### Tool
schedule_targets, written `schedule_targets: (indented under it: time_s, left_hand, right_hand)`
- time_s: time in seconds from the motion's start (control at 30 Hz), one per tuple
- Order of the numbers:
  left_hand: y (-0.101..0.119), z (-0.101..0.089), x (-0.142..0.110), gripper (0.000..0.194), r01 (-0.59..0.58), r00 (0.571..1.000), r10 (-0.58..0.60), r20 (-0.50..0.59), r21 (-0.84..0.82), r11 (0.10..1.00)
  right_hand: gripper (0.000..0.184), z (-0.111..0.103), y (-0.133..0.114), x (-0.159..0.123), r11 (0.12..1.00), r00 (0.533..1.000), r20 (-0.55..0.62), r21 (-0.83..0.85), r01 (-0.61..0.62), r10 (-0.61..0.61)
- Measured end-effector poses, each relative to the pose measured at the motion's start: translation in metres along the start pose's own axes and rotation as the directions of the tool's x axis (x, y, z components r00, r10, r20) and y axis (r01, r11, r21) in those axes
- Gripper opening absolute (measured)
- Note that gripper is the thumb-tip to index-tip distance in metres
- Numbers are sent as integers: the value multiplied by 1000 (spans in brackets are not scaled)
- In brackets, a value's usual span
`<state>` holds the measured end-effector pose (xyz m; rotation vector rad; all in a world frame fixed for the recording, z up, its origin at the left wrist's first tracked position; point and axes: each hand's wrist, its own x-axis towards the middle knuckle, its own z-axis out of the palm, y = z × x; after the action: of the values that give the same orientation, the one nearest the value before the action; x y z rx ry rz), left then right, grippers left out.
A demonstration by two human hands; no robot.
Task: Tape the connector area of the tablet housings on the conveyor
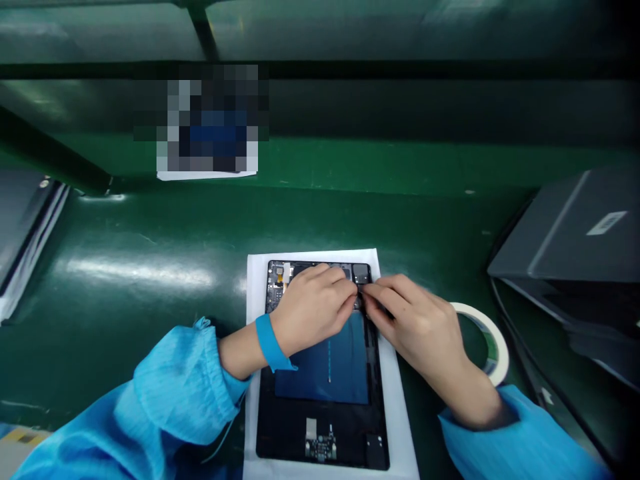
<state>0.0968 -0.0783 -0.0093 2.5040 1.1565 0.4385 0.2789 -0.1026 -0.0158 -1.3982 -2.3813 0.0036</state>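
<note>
Green worktop [320, 213] spreads around the opened tablet-like device [280, 427], which lies on a white sheet [400, 427], with a roll of tape [501, 350] to its right. From my remote seat, I see the left hand [317, 310] and right hand [425, 327] with fingers drawn close together at the device's upper right; I cannot tell whether either grips anything. I'd judge this fine work wants light, steady fingertips, small movements, and no palm weight on the blue panel [345, 363] below
</note>
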Motion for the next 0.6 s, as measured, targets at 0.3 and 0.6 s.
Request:
schedule_targets:
  time_s: [0.3, 0.6]
  left_hand:
    - [5, -6, -3, 17, -19, 998, 18, 60, 8, 1000]
    - [3, -70, -111, 17, 231, 972, -234, -13, 226, 946]
  right_hand:
    - [21, -12, -19, -3, 965, 987, 112, -222, 136, -114]
    - [38, -16, -15, -25, 993, 994, 83, -87, 75, -67]
